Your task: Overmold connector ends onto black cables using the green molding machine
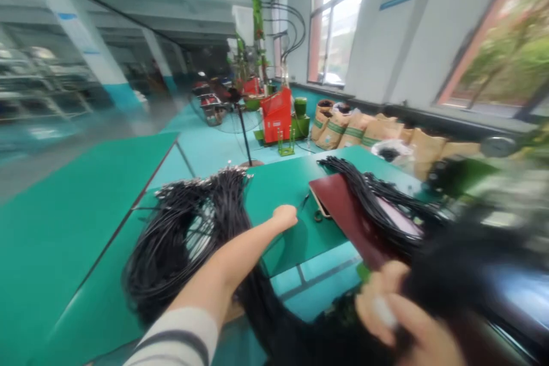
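Observation:
My left hand (285, 216) is a closed fist above the green table (274, 183), its forearm reaching over a big bundle of black cables (163, 251); whatever it may hold is hidden. At the lower right, my right hand (398, 309) is blurred, its fingers curled, with something white at the fingers and a dark blurred mass beside it. More black cables (364, 189) lie across a dark red board (338, 200). Near the board's left edge are a small black ring (318, 216) and a thin dark tool (305, 201).
Another green table (77, 200) extends on the left. Behind stand a red machine (277, 117), a black fan-like stand (244, 134) and paper sacks (354, 128) along the wall. A white bag (394, 148) with black parts stands beyond the table. Blurred machinery fills the right edge.

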A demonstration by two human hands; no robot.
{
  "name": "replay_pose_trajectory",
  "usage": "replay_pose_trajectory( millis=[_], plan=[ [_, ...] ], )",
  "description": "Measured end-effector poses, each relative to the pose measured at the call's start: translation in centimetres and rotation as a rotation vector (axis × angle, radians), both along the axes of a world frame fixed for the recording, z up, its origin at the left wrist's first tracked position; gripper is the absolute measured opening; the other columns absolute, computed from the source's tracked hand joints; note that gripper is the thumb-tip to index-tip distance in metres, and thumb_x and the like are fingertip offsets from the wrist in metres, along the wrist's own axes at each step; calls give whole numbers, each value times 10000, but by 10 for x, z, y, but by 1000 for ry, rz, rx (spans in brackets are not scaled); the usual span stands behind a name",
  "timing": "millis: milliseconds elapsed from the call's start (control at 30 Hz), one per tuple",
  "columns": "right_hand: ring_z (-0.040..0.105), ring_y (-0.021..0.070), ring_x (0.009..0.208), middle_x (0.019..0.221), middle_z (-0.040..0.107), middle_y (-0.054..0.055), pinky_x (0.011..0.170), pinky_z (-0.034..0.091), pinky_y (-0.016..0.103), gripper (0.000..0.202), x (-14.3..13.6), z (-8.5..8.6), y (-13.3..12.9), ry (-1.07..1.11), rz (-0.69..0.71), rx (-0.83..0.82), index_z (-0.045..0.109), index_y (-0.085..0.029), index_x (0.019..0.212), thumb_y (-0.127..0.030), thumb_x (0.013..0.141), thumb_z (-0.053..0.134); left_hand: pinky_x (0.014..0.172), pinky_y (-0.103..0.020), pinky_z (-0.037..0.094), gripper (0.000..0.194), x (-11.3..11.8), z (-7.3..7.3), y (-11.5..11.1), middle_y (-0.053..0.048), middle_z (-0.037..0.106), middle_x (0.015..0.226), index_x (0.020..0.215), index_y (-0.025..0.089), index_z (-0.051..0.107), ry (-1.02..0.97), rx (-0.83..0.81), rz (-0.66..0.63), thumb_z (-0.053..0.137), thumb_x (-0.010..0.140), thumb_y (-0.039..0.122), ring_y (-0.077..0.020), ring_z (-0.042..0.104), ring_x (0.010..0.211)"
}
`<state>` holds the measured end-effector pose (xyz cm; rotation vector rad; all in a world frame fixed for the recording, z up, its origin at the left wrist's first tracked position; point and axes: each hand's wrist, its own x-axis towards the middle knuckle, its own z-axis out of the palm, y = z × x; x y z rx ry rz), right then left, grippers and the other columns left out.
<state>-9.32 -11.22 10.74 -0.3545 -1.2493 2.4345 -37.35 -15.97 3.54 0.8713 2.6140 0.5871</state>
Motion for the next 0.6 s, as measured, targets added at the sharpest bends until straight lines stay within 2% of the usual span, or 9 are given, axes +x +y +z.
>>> replay_pose_trajectory(
  millis=[67, 167, 267, 333, 400, 467, 600],
  plan=[
    [411, 104, 419, 484, 459, -42, 445, 300, 251, 158, -17, -12, -5, 19, 45, -73, 519, -224, 742, -279, 675, 651, 684, -310, 432, 81, 4, 12, 0, -80, 611, 704, 637, 137, 526, 22, 99, -21, 516, 711, 167, -198, 591, 747],
    [398, 89, 390, 455, 456, -62, 437, 289, 232, 141, -45, -30, -2, 41, 101, -80, 498, -202, 736, -231, 675, 621, 539, -241, 408, 92, 13, 35, -17, -1, 547, 542, 633, 171, 453, 17, 224, -71, 412, 715, 174, -138, 552, 520],
    [420, 98, 376, 443, 466, -63, 418, 304, 228, 136, -74, -41, 3, -20, 104, 50, 486, -191, 669, -209, 651, 620, 408, -201, 340, 82, 28, 56, -46, 48, 499, 480, 651, 191, 388, -109, 448, -83, 364, 729, 200, -93, 449, 367],
    [497, 126, 459, 505, 533, -30, 464, 370, 241, 111, -97, -48, 2, -50, 91, 179, 527, -177, 642, -193, 623, 636, 376, -197, 311, 89, 39, 65, -62, 59, 483, 465, 653, 197, 366, -203, 631, -70, 374, 738, 221, -85, 407, 341],
    [574, 179, 663, 666, 622, 22, 613, 436, 275, 109, -120, -55, -5, -35, 56, 277, 596, -163, 651, -196, 577, 670, 379, -197, 305, 105, 48, 69, -71, 68, 453, 451, 656, 198, 362, -228, 724, -60, 389, 750, 234, -82, 392, 346],
    [575, 227, 810, 798, 654, 46, 733, 431, 310, 188, -139, -61, -15, -24, 51, 324, 655, -162, 713, -220, 539, 698, 401, -198, 309, 123, 52, 69, -73, 73, 418, 460, 658, 196, 363, -179, 744, -58, 397, 766, 242, -77, 389, 370],
    [580, 230, 748, 742, 658, 29, 745, 431, 342, 260, -158, -62, -30, -8, 190, 310, 685, -175, 780, -285, 547, 717, 477, -209, 339, 151, 48, 66, -71, 54, 420, 555, 680, 187, 390, 25, 763, -4, 390, 805, 271, -80, 411, 466]
  ],
)
